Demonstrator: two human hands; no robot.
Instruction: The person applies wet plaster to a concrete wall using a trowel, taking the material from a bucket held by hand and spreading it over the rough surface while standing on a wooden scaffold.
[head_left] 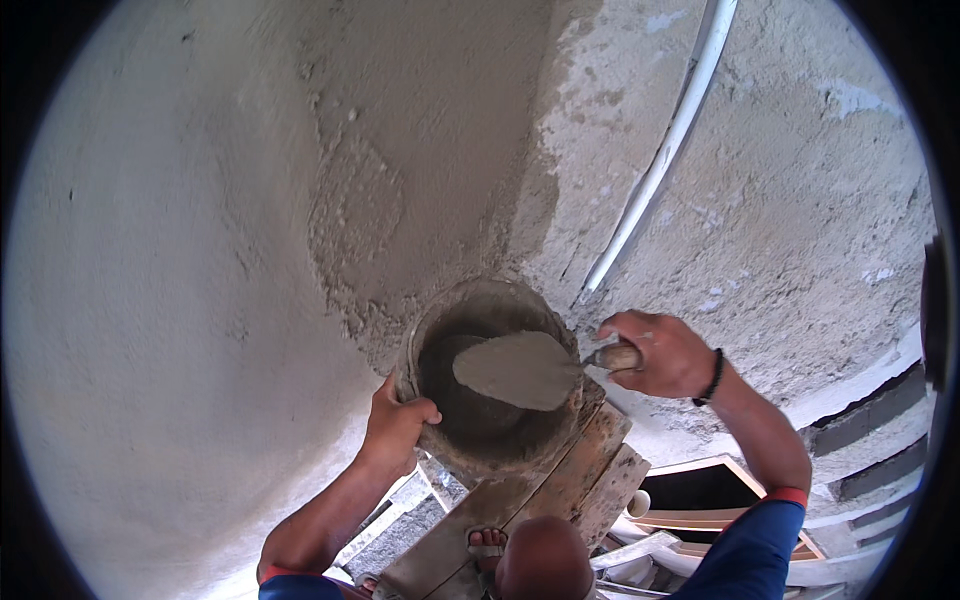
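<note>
My left hand [396, 428] grips the left rim of a round bucket [428, 325], its thumb hooked over the edge. Grey wet mortar coats the bucket inside, and its bottom lies in shade. In my right hand [665, 355], which wears a dark beaded bracelet, is the wooden handle of a trowel [520, 368]. The trowel's blade lies over the bucket's opening and looks covered with mortar. Whether the blade touches the bucket's right rim I cannot tell.
Ahead is a wall with a darker patch of fresh plaster [430, 130]. A white pipe [665, 150] runs down its rough right part. Worn wooden planks [540, 500] lie under the bucket, with a sandalled foot [487, 543] on them. Framed boards [700, 500] lean at lower right.
</note>
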